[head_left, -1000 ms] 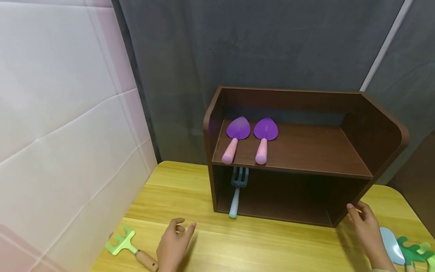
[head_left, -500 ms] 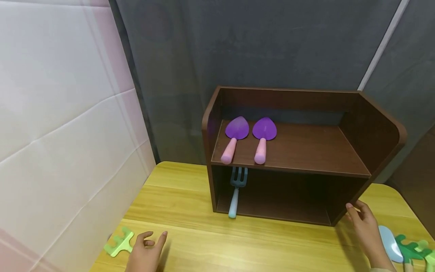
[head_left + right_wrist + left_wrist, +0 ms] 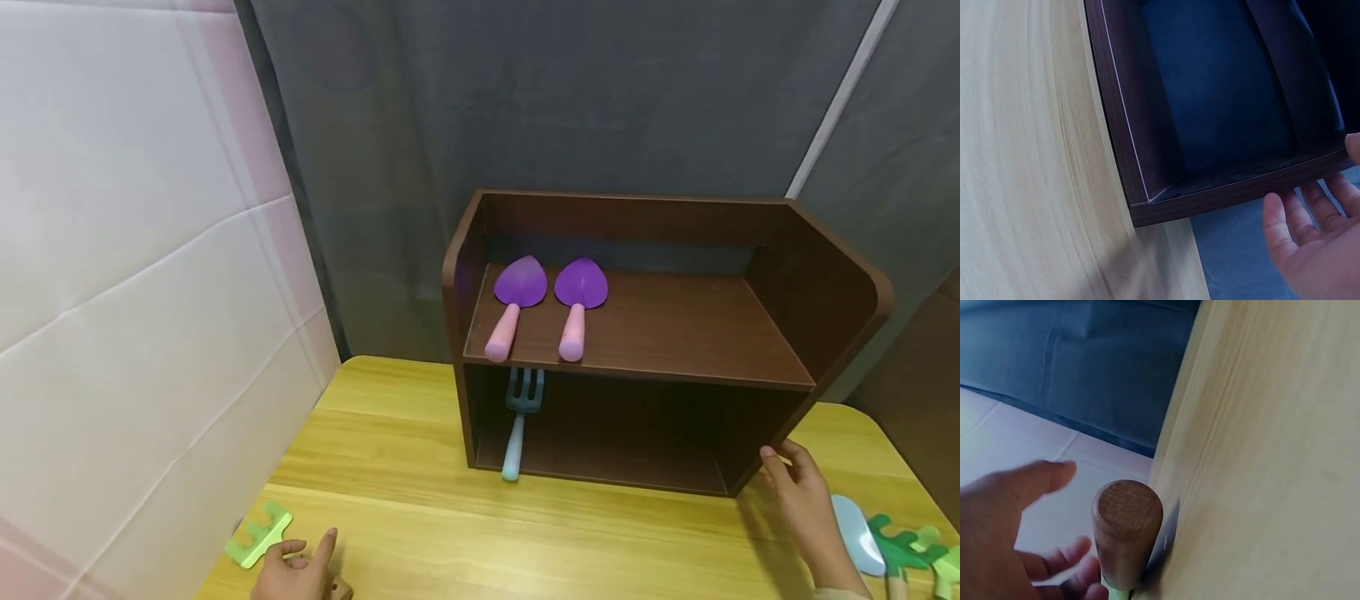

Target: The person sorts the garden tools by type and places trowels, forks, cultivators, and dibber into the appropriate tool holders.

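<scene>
In the head view, my left hand is low at the left over a light-green toy rake. The left wrist view shows the rake's wooden handle between thumb and fingers, which are spread apart around it without closing. My right hand holds the lower right side panel of a dark brown two-tier shelf, thumb at the front edge and fingers on the outer face. Two purple trowels with pink handles, the left trowel and right trowel, lie on its upper tier. A blue-grey hand fork lies in the lower tier.
Right of the right hand lie a light-blue tool head, a dark-green rake and light-green tool pieces. The yellow wooden table meets a white panel at left. A grey curtain hangs behind the shelf.
My left hand has moved left and down to the green rake's handle. My right hand stays on the shelf's side. The view has shifted slightly.
</scene>
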The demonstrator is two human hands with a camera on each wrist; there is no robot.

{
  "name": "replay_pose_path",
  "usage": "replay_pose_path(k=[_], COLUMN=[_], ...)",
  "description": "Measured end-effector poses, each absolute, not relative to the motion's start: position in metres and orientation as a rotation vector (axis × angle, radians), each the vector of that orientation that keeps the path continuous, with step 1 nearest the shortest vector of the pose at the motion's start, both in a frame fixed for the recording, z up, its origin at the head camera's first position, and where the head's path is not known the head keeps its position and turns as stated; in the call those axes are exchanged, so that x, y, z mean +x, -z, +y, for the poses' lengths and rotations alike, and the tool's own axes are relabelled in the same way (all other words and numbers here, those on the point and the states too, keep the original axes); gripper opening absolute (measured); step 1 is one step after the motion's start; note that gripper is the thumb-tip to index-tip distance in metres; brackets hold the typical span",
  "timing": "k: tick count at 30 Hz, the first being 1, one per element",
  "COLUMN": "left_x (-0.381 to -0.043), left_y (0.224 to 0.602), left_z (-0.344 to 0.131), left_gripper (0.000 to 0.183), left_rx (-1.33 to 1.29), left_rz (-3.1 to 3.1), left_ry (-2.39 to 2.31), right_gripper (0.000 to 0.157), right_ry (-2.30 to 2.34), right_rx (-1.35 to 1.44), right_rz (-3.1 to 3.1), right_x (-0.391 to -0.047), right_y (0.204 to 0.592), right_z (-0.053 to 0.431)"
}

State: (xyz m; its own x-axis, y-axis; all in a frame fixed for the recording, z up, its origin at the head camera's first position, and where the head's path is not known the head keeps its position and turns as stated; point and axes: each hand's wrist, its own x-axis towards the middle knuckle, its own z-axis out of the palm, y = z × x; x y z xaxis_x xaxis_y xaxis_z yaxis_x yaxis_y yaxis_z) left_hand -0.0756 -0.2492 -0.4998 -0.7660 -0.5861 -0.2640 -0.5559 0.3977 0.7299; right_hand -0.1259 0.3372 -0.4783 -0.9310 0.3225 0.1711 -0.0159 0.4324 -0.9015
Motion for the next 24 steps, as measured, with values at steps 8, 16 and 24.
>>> replay_pose_path(k=[8,16,24], left_x=[-0.076,-0.074,-0.072], left_y=[0.510,0.514,0.509], left_z=[-0.252,-0.256,-0.259], left_gripper=[0.073,0.057,0.077], left_rx=[1.170,1.212,1.205], left_rz=[-2.428,-2.468,-2.665], left_ry=[1.334,1.382,1.267], right_gripper=[0.027,0.022,0.027], right_ry=[-1.494,-1.506,-1.486], right_rx=[-0.267,-0.282,-0.283], right_rz=[-2.410,-2.397,-2.411], right_x=[-0.126,-0.126,-0.126], right_y=[0.478,0.478,0.477], right_z=[0.339,0.339,0.339])
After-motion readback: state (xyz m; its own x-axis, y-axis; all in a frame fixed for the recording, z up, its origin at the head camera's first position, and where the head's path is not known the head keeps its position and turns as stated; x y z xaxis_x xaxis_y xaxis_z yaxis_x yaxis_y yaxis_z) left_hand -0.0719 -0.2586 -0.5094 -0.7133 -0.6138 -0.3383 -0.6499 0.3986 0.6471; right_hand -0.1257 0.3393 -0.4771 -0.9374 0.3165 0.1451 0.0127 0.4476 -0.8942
